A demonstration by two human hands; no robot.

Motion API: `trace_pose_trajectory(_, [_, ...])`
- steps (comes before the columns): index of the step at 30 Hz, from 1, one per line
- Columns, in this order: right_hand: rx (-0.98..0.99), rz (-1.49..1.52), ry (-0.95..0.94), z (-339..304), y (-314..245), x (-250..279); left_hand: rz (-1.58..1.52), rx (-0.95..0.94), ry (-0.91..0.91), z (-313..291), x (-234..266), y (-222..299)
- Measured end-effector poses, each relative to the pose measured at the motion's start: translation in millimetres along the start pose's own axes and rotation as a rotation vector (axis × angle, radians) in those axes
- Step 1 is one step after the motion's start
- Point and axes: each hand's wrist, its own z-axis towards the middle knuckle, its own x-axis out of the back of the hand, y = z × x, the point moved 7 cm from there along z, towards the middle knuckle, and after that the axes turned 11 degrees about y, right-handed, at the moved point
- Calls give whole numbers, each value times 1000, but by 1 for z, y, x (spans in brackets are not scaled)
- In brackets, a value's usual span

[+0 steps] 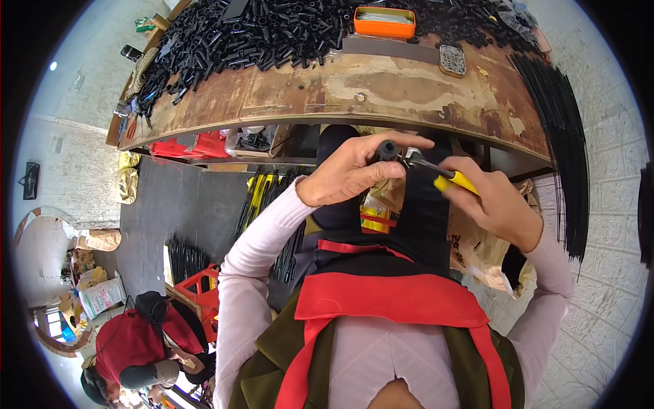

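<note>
My left hand (351, 170) is closed around a short black tubular part (388, 148), whose round open end faces up; its index finger stretches past it to the right. In my right hand (499, 201) I grip pliers with yellow handles (464, 183). Their metal jaws (417, 158) are close beside the black part, just right of my left fingers. Whether the jaws bite on anything is too small to tell. Both hands are over my lap, in front of the near edge of the worn wooden table (293, 92).
A large heap of black tubular parts (266, 34) covers the table's back. An orange tin (385, 22) and a clear box of tiny metal pieces (452, 60) stand there. Long black rods (562, 136) hang off the right end. Another person (136, 344) works at lower left near a red crate (201, 293).
</note>
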Motion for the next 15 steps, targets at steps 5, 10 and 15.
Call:
trace_pose_trajectory(5, [-561,852,-721,-31,23,-64,-42,-16,-154,-3,-5,-7])
trace_pose_trajectory(10, [240,-373,299,-6,5,-12,190,-164,17,-3,2,13])
trace_pose_trajectory(15, [-61,212,-54,2,16,-41,247,-253,8,-8,8,8])
